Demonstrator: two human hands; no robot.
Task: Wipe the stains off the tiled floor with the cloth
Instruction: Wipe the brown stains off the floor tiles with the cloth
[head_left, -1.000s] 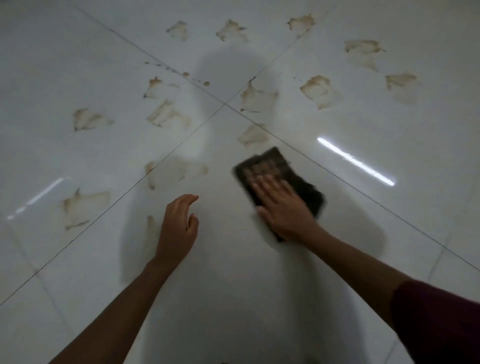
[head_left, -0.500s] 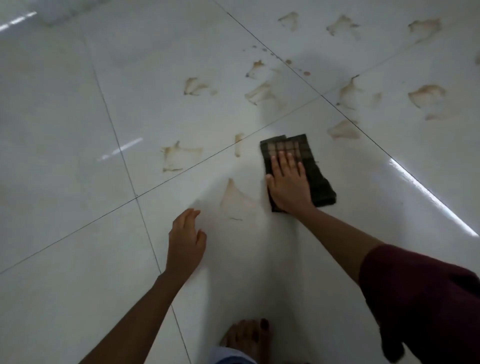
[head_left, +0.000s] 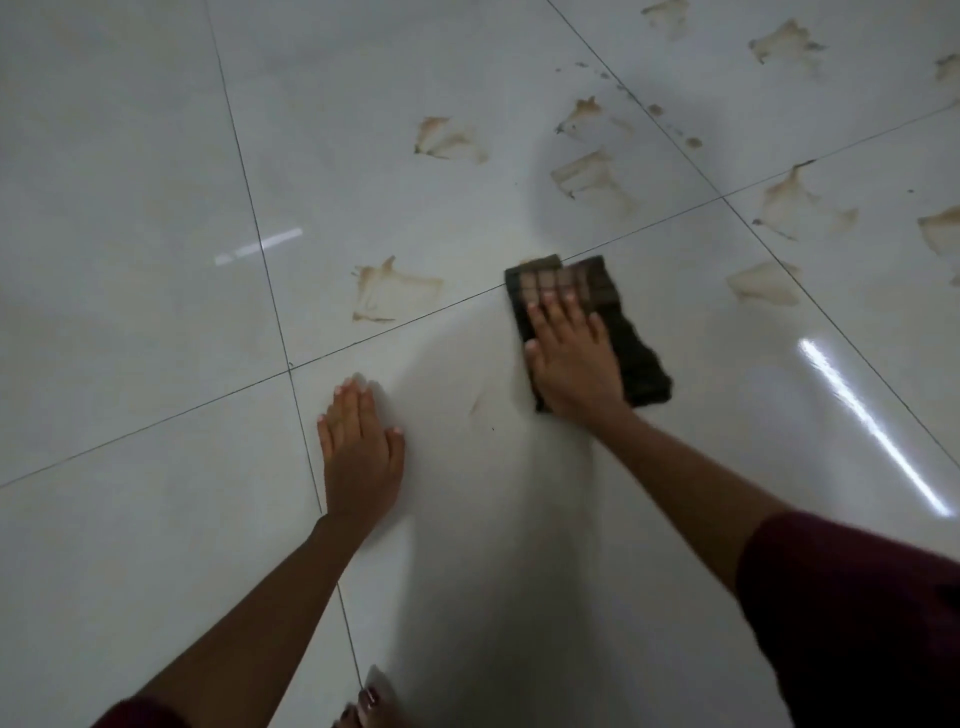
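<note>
Currently right hand (head_left: 571, 358) lies flat, fingers straight, pressing the folded dark cloth (head_left: 597, 332) onto the tile just at the grout line, so palm weight does the scrubbing. Left hand (head_left: 361, 452) is spread flat on the floor (head_left: 130, 156), likely as a brace. Brown stains (head_left: 389, 291) remain beyond the cloth.

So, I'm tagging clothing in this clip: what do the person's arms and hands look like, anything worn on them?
Both forearms are bare. The left hand and right hand wear no gloves, and no rings or watch show. A dark maroon sleeve covers the right upper arm; a sliver of the same maroon shows at the left arm's lower edge.
</note>
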